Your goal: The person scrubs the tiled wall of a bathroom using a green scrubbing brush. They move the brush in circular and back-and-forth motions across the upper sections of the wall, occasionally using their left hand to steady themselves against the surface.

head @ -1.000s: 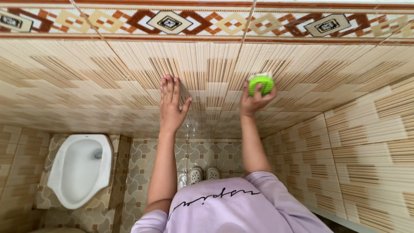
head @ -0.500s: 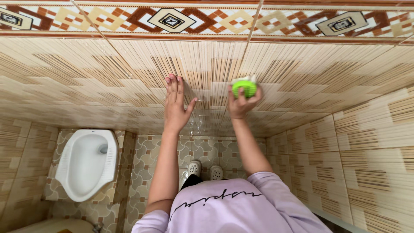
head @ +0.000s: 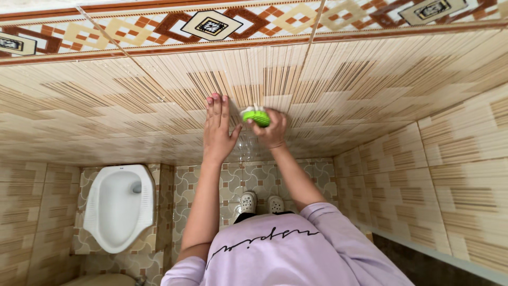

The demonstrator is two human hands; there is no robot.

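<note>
Left hand [head: 218, 130] flat on the wall [head: 370, 85], palm down, fingers straight and close together pointing up, thumb spread out to the right. Holds nothing, just pressed to the tile.

Right hand [head: 272, 130] just beside it to the right, curled around a green brush [head: 256, 116], fingers wrapped over the back of it. Brush sits at the upper left of the right hand, pressed to the wall, white bristle edge showing at its top. Brush lies in the gap between the two hands, close to the left thumb; cannot tell if it touches the left hand.

Wall under both hands is beige and brown striped tile in a stepped pattern. Tile just below the hands looks wet and shiny. Above the fingertips runs a border band [head: 211, 24] of brown, orange and cream diamonds. A grout line [head: 309, 45] runs up from above the right hand.

Side wall [head: 455, 180] with the same tile stands well right of the right hand.

Below the hands, both forearms come down to a lilac shirt [head: 286, 254] with dark script across it. Between the forearms, far down, two white clogs [head: 262, 203] on a patterned floor [head: 196, 196]. Squat toilet [head: 119, 206], white, set in the floor well down and left of the left hand.
</note>
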